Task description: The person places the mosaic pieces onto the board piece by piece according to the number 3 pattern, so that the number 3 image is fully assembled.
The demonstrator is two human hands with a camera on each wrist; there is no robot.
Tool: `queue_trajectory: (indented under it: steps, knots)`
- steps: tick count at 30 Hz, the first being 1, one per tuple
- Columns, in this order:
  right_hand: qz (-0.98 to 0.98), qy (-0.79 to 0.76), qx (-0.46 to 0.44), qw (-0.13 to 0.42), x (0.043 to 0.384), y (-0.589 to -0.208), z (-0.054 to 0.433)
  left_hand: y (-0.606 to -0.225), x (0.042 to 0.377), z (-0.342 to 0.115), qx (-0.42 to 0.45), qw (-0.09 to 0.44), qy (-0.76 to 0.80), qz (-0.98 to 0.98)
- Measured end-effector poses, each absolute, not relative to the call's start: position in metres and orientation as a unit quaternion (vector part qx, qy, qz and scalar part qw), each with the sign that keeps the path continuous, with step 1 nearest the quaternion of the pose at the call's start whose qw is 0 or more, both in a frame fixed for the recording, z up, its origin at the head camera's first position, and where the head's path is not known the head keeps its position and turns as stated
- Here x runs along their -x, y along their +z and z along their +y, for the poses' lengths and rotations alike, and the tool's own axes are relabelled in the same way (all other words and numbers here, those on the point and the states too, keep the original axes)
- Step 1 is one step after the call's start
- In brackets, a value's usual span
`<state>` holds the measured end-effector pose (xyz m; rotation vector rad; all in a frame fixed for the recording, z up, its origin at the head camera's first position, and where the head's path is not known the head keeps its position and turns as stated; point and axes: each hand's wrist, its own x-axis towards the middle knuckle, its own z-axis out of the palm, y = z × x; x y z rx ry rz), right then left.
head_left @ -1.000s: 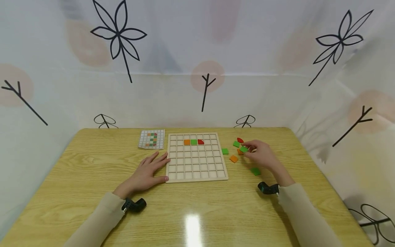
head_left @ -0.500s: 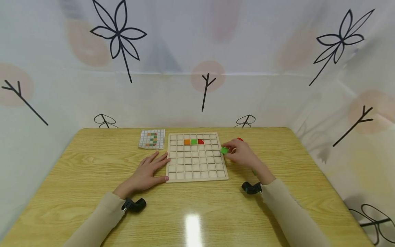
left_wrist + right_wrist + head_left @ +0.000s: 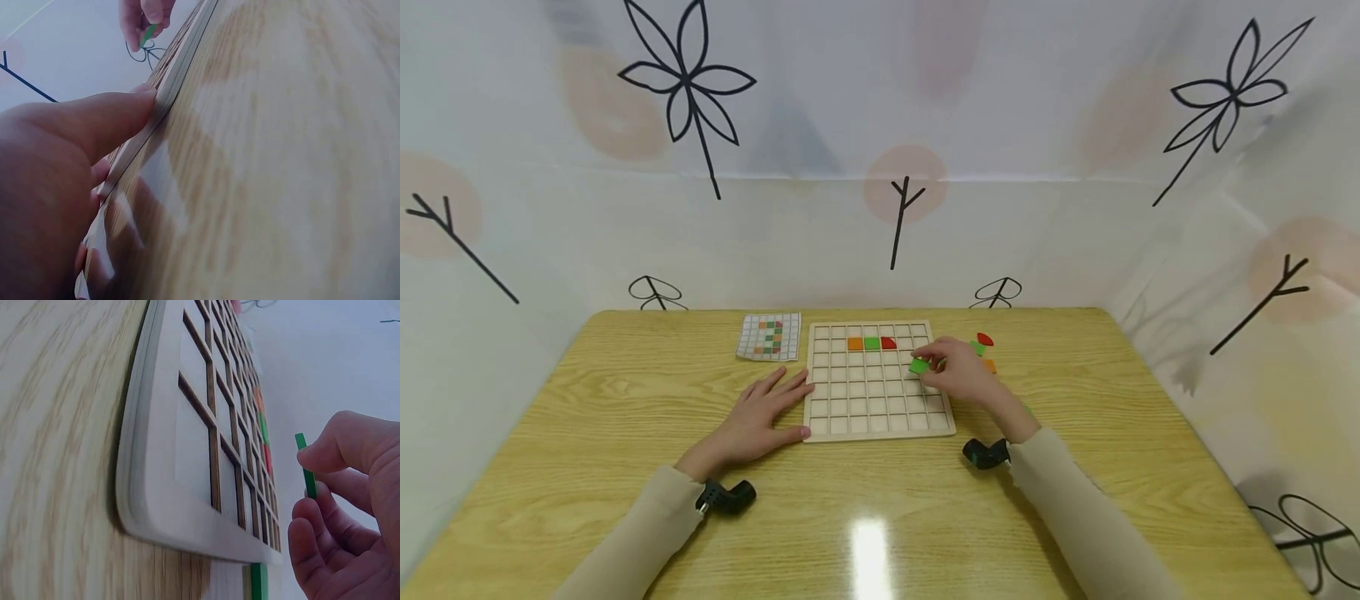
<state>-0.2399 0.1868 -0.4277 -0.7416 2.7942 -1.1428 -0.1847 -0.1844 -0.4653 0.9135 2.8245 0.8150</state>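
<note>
A pale wooden grid board [image 3: 880, 437] lies on the table. One upper row holds an orange square tile [image 3: 855, 344], a green square tile [image 3: 872, 343] and a red quarter-round tile [image 3: 889, 343], side by side. My right hand [image 3: 964, 373] pinches another green square tile [image 3: 307, 472] between thumb and fingers, above the board's right part. In the right wrist view that tile is raised clear of the grid. My left hand [image 3: 752, 427] lies with spread fingers at the board's left side, its thumb [image 3: 122, 115] touching the edge.
Right of the board lie loose tiles: a red one [image 3: 985, 339], a green one [image 3: 978, 347] and an orange one [image 3: 991, 366], partly behind my right hand. A green tile [image 3: 259, 582] sits beside the board's edge. A printed grid card [image 3: 768, 337] lies at the upper left.
My right hand has carried the green tile leftward from the loose tiles to above the board's right columns. The left hand and board have stayed put.
</note>
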Motion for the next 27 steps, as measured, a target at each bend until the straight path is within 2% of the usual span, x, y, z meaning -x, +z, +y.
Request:
queue_trajectory:
  steps: [16, 27]
  knots:
    - [0.892, -0.377, 0.246, 0.031, 0.248, -0.439, 0.165, -0.466, 0.185, -0.183, -0.297, 0.030, 0.262, 0.918]
    - [0.913, -0.353, 0.207, 0.015, 0.255, -0.446, 0.152, -0.467, 0.184, -0.183, -0.293, 0.029, 0.260, 0.920]
